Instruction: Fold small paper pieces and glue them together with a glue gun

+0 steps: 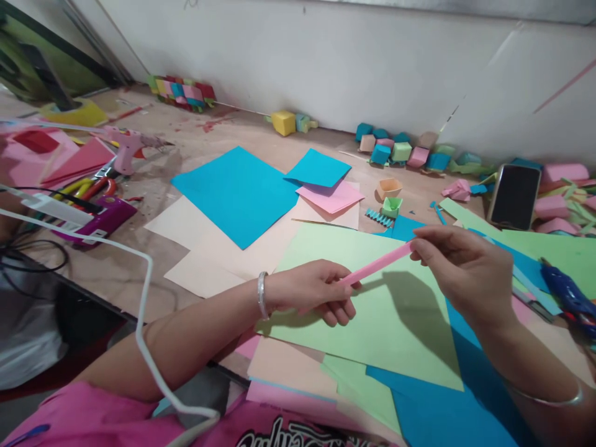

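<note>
A narrow pink paper strip [379, 263] is stretched between my two hands, slanting up to the right. Its lower end is pinched by my left hand [328, 292], which wears a bangle at the wrist. Thumb and fingertips of my right hand [470, 273] grip the upper end. Beneath the strip lies a large light green paper sheet [372, 335], with the right hand's shadow across it. Just beyond it are a small green paper box [392, 206], a peach paper box [388, 188] and a fringed blue paper strip [379, 217].
Blue sheets [239, 192] and pink paper [330, 196] lie ahead. Small paper cube figures [400, 151] line the wall. A phone [515, 197] and dark blue glue gun [565, 288] are right. A pink glue gun [128, 149] and white cable [144, 304] are left.
</note>
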A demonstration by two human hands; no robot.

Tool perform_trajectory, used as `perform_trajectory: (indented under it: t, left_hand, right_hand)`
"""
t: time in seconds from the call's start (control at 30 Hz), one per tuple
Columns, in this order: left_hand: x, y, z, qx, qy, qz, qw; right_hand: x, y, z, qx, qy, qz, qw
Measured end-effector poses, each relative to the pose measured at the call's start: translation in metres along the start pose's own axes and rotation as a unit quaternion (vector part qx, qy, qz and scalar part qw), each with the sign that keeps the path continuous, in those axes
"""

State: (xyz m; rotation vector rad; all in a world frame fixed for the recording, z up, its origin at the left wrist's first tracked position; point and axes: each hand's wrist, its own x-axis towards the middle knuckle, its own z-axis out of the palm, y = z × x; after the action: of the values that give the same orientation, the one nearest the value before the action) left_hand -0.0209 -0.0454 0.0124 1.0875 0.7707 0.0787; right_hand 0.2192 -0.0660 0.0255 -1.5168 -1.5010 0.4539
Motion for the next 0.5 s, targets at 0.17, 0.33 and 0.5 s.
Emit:
perform_trajectory:
  t: [0.17,0.33,0.5]
  left_hand:
    - [-0.008,0.006,0.006,0.203,0.07,0.097,0.972]
    - [-0.012,0.014,0.011,0.267,0.134,0.119,0.947]
    - [-0.004,0.009,0.007,0.098,0.141,0.06,0.983]
  right_hand:
    - [-0.007,-0.007,-0.001,-0.018,-0.022,-0.022,0.999]
    - [-0.015,-0.018,-0.006,-0.035,-0.025,-0.04,0.998]
    - [-0.033,-0.032,-0.01,-0.125,-0.124,-0.24,0.954]
